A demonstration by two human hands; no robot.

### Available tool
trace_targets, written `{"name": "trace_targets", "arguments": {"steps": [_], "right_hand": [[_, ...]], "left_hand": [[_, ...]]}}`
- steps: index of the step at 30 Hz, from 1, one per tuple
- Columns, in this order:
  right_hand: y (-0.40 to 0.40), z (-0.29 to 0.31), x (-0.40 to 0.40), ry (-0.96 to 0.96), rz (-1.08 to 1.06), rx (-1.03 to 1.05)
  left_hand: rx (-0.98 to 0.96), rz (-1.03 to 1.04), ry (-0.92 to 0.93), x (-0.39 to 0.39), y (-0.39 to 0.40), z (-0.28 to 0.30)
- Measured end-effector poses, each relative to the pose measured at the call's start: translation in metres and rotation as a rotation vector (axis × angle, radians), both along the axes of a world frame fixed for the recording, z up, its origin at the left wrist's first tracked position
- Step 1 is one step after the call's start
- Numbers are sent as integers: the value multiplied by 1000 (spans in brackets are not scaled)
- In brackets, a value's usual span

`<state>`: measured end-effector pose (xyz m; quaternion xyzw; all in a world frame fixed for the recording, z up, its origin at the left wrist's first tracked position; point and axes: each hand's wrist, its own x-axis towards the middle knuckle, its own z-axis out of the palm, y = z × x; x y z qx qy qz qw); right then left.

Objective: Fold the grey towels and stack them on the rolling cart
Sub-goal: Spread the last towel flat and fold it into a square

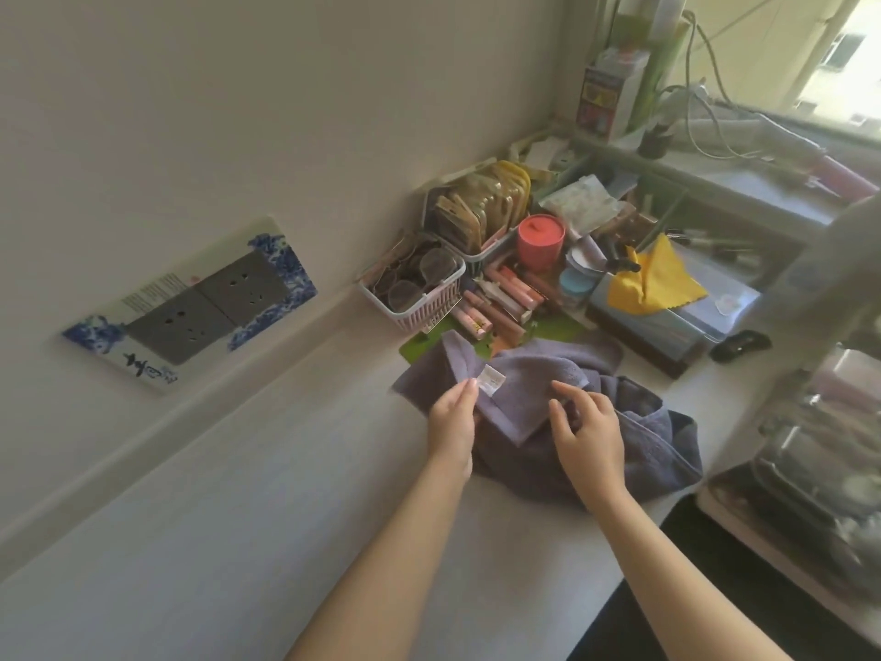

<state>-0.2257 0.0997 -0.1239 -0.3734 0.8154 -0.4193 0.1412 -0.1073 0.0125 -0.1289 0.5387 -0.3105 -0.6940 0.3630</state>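
Note:
A crumpled grey towel (534, 374) lies on the white table (248, 493), with more grey towel cloth (662, 446) bunched to its right. A white label is sewn near the towel's hemmed edge. My left hand (450, 422) pinches that edge beside the label. My right hand (589, 431) hovers over the towel's near corner, fingers spread and loosely bent, holding nothing. The rolling cart (801, 469) stands at the right edge of view, blurred, with shiny items on its shelves.
Behind the towel stand a pink basket (419, 298), a white bin of packets (476, 217), a red jar (541, 240), tubes, and a yellow cloth (653, 279) on a box. A wall socket (205, 302) sits left. A cluttered sill runs along the back right.

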Motion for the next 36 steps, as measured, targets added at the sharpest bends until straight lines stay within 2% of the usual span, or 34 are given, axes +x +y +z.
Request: {"name": "trace_targets", "arguments": {"steps": [2, 4, 11, 13, 16, 19, 23, 26, 30, 36], "right_hand": [[3, 3, 7, 154, -27, -37], [5, 6, 20, 274, -24, -50], [8, 14, 106, 384, 208, -8], [14, 16, 138, 324, 298, 99], [27, 7, 194, 242, 416, 353], [45, -1, 252, 233, 553, 437], [73, -21, 325, 434, 739, 545], [95, -33, 382, 467, 889, 665], [111, -41, 449, 569, 1061, 681], [113, -43, 512, 696, 1256, 683]], "left_hand": [[-12, 135, -2, 18, 0, 0], [-21, 239, -78, 43, 2, 7], [-171, 383, -359, 171, 38, 21], [-192, 389, -437, 210, 56, 17], [-154, 422, -535, 276, 88, 4], [-103, 481, -611, 352, 124, -10], [-18, 591, -720, 452, 181, -22], [21, 672, -768, 516, 224, -29], [77, 748, -798, 575, 266, -35], [141, 808, -941, 639, 304, -37]]}}
